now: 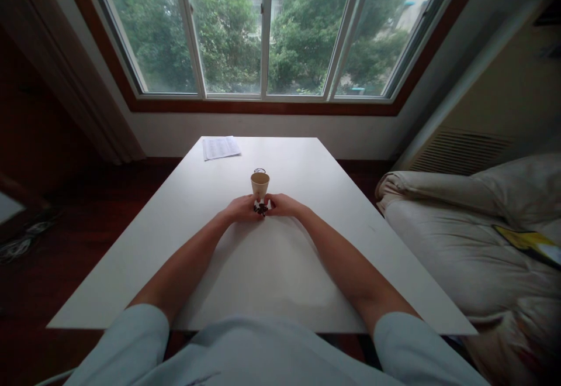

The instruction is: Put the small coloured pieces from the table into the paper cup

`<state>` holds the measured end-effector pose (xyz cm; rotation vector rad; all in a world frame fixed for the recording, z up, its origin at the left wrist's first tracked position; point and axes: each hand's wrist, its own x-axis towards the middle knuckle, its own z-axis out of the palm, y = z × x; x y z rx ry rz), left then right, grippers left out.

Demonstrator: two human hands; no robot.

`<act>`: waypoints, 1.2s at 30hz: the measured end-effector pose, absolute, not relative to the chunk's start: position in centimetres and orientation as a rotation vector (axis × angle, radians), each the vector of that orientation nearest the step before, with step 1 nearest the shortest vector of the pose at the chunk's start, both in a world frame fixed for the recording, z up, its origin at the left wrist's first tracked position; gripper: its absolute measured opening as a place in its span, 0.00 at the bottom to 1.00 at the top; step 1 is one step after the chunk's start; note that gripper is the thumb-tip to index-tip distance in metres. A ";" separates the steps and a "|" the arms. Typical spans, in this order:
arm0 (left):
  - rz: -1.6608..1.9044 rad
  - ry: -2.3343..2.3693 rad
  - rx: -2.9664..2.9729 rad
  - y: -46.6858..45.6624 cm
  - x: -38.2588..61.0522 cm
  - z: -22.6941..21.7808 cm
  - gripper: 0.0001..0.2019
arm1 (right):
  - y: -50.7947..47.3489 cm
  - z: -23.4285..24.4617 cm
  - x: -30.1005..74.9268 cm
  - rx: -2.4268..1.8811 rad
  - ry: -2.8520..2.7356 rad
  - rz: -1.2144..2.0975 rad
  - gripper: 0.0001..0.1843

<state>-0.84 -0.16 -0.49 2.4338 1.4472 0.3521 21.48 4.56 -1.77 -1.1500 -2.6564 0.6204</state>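
A light brown paper cup [260, 186] stands upright near the middle of the white table [272, 263], its open mouth facing up. On the near side of it is a small cluster of dark pieces [261, 209], too small to name. My left hand [242, 208] curls in from the left with its fingertips at the cluster. From the other side my right hand [283, 204] bends its fingers against the same cluster. Both thumbs are close to the cup's base; whether they touch it I cannot tell. Behind the cup lies a thin dark ring shape [259, 170], partly hidden.
Printed paper sheets [221, 147] lie at the table's far left corner. A cream sofa [438, 240] with a yellow item [528, 244] on it is to the right. Beyond the far edge is a wide window [263, 35]. Coiled cables [26, 240] lie on the floor at left.
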 end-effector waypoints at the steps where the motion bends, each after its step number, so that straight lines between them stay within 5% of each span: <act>1: 0.344 1.480 2.444 -0.3 -0.7 -0.5 0.30 | 4.5 -1.9 21.4 -1.140 -2.652 0.595 0.20; 17: 0.424 1.752 2.432 -1.0 0.9 -2.1 0.22 | 5.5 -3.3 22.5 -1.055 -2.426 0.718 0.10; 27: 0.448 1.742 2.401 -0.6 0.5 -1.9 0.18 | 5.1 -3.9 21.8 -1.049 -2.333 0.490 0.06; 36: 0.538 1.609 2.387 0.7 -1.2 -1.8 0.17 | 5.7 -4.3 22.7 -0.938 -2.324 0.476 0.13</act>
